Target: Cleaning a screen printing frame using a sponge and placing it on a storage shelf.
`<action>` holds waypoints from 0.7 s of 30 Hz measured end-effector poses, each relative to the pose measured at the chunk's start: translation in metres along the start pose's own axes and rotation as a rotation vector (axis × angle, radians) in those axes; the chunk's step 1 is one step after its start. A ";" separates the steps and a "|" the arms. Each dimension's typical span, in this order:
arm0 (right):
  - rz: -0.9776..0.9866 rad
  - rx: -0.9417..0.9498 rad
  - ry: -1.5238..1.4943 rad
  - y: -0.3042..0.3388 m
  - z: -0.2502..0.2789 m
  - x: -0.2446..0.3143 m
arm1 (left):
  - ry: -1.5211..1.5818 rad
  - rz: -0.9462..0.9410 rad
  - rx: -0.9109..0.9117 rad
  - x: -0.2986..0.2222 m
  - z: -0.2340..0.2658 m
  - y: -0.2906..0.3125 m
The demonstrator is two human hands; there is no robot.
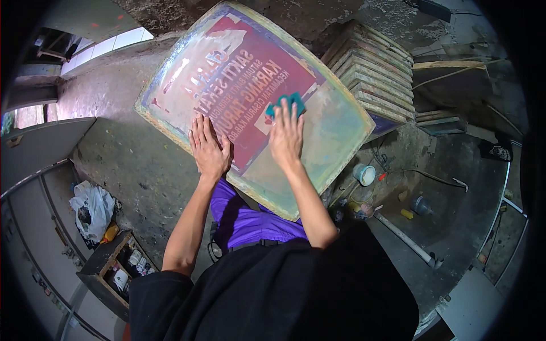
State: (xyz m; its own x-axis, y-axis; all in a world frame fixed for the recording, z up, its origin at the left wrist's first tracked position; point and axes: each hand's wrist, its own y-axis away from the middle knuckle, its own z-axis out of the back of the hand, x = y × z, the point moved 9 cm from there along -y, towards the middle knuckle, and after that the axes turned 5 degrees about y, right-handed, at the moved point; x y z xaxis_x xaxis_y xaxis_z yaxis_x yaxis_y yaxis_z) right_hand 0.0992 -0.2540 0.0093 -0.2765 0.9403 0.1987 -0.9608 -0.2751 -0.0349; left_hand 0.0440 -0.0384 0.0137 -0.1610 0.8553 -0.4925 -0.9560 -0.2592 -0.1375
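Overlapping teal pad: R hand, grip unclear

We've got two bare hands, a left hand and a right hand, plus one teal pad and one big framed screen. Far right: one stack of frames, too overlapped for us to number, lol. Right: one white tub, one long pipe. Near left: one plastic bag, one wooden box.

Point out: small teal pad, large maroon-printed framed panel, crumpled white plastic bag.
Small teal pad (301,103): head view, exposed right end.
Large maroon-printed framed panel (253,108): head view, printed area near its middle.
Crumpled white plastic bag (99,206): head view, its middle.
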 end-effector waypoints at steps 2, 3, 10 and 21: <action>-0.063 -0.047 0.008 -0.002 0.005 -0.006 | 0.004 -0.001 0.004 0.000 0.000 -0.001; -0.022 -0.009 0.008 0.016 0.000 0.007 | 0.006 0.001 0.007 0.001 0.000 -0.002; 0.101 0.062 0.000 0.028 -0.014 0.015 | 0.014 -0.002 0.016 -0.004 -0.001 -0.001; 0.031 -0.032 -0.041 0.027 -0.008 0.014 | 0.010 0.001 0.011 -0.003 -0.001 0.001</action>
State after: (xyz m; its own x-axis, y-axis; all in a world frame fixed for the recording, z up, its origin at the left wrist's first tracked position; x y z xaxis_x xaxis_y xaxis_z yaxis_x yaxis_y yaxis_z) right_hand 0.0689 -0.2472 0.0028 -0.3055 0.9222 0.2372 -0.9522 -0.2966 -0.0731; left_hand 0.0441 -0.0412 0.0143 -0.1599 0.8506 -0.5009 -0.9584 -0.2553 -0.1275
